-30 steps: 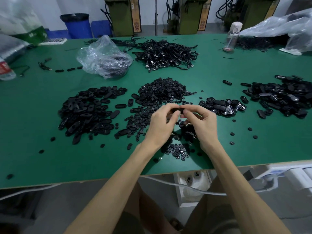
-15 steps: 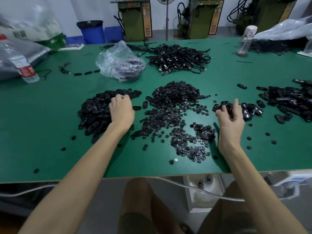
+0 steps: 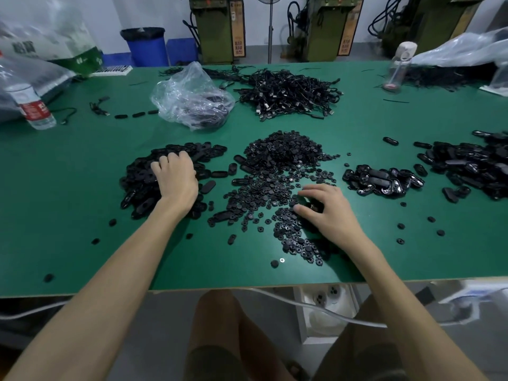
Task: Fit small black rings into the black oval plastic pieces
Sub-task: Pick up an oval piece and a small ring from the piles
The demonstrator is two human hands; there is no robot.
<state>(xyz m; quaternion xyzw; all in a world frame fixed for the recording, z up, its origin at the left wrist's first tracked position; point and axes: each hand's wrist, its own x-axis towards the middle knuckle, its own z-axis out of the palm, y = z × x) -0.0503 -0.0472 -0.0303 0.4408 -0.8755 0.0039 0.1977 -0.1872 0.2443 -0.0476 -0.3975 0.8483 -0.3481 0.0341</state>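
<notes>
A heap of black oval plastic pieces [image 3: 143,185] lies left of centre on the green table [image 3: 82,215]. My left hand [image 3: 176,178] rests on that heap with its fingers bent down into the pieces, fingertips hidden. In the middle spreads a pile of small black rings [image 3: 280,160], thinning toward the front edge. My right hand [image 3: 327,211] is low over the near rings, thumb and fingers curled around a small dark ring. Glossy black oval pieces [image 3: 382,181] lie in a small heap just right of it.
A larger heap of black parts [image 3: 472,166] sits at the far right. Behind are a tangle of black cables [image 3: 288,92], a clear plastic bag [image 3: 192,97], a water bottle [image 3: 33,105] at left and a drink bottle [image 3: 398,64] at right. Loose rings dot the table.
Both hands parted from a joint hold at centre. The left went to the oval heap; the right reached the right-hand heap, then came back left onto the rings.
</notes>
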